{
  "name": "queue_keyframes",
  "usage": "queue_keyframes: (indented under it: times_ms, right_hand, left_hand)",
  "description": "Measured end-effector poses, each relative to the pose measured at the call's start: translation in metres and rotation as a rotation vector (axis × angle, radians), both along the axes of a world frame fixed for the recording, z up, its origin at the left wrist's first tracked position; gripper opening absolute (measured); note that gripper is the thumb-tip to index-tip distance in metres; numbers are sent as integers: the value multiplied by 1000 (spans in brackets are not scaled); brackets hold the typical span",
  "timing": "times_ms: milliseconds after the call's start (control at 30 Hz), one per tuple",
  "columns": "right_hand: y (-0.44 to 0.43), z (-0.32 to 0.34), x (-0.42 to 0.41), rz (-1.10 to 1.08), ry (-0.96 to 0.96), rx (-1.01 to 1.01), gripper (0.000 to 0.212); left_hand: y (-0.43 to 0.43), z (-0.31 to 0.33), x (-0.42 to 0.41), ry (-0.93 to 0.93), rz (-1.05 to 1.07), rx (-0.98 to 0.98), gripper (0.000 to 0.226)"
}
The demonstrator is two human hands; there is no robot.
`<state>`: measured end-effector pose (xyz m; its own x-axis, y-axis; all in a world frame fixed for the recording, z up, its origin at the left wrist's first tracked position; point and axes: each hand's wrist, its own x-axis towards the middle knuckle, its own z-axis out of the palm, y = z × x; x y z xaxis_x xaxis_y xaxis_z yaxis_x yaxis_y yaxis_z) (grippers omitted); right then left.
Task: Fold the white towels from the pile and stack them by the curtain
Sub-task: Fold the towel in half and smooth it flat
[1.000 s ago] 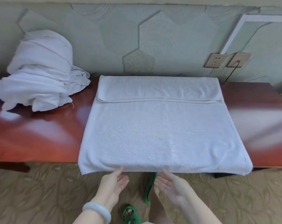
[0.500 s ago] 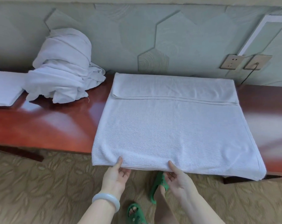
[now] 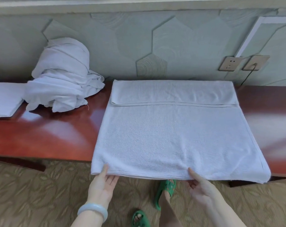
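The long glossy red-brown wooden worktop (image 3: 45, 136) stands against a pale green wall. On it lies a large white terry towel (image 3: 176, 133), spread flat. Its far part is folded back toward the person as a narrow band, and its near edge hangs a little over the front of the worktop. To the left of it, well apart, sits the crumpled pile of white towels (image 3: 63, 76), leaning at the wall. Touching this pile on its left is a flat folded white towel (image 3: 4, 99), cut by the frame edge.

Both hands hold the near edge of the spread towel. The left hand (image 3: 103, 184) and the right hand (image 3: 202, 189) each pinch it, thumb on top and fingers underneath.

On the patterned carpet below are green rubber slippers (image 3: 166, 190). The left wrist wears a pale jade bangle (image 3: 92, 210).
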<state>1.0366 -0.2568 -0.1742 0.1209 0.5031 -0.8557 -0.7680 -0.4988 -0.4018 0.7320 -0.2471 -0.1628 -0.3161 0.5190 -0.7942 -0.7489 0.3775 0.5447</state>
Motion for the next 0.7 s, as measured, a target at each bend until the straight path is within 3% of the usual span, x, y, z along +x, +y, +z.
queue_keyframes:
  times_ms: [200, 267, 333, 400, 533, 633, 700]
  right_hand:
    - [0, -4, 3, -108, -44, -4, 23]
    - [-2, -1, 10, -96, -8, 12, 53]
    - [-3, 1, 23, -96, 12, 34, 89]
    - [-4, 3, 36, -143, 25, 58, 100]
    - [-5, 8, 71, -306, -29, 61, 43]
    - [-7, 9, 110, -384, -93, 65, 33]
    - [-8, 10, 133, -421, -164, 47, 25]
  left_hand:
    - [-2, -8, -11, 43, 84, 28, 20]
    - [0, -12, -3, -33, 67, 26, 22]
    - [2, -15, 19, -184, -73, -20, 41]
    - [4, -10, 50, -325, -205, -53, 58]
    - [20, -1, 82, -202, -174, -97, 31]
    - [33, -1, 73, -153, -109, -107, 5]
    - [36, -3, 68, -165, -65, -122, 6]
